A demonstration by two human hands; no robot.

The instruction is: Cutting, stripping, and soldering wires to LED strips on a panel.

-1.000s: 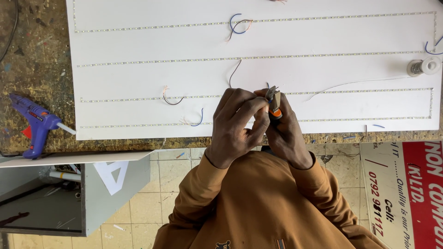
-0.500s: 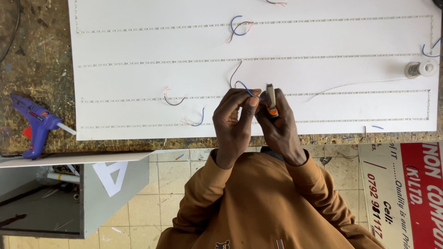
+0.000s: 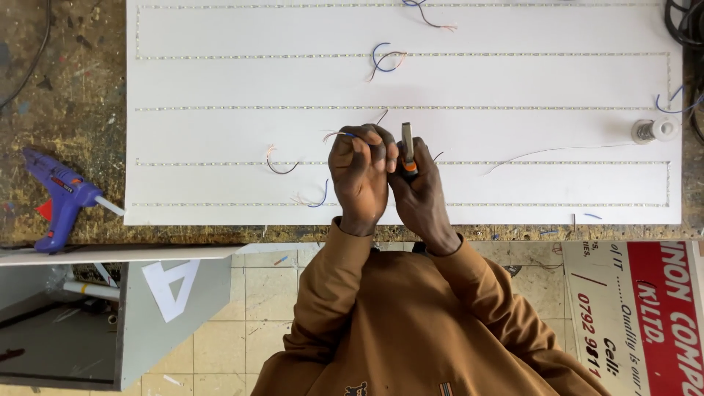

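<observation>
Hands working a wire end over white board

Left hand [image 3: 359, 172] is pinching thin wire [image 3: 339, 134]; right hand [image 3: 422, 194] is gripping orange-handled cutter [image 3: 407, 150], blade upright, above white board [image 3: 220, 81]; blue glue gun [image 3: 62, 196] is lying well left

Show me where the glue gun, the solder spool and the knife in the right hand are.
glue gun [image 3: 62, 192], head view, on the blue body above the handle.
solder spool [image 3: 655, 130], head view, on the spool's pale side.
knife [image 3: 407, 141], head view, on the grey blade above the right hand [image 3: 419, 194].
</observation>
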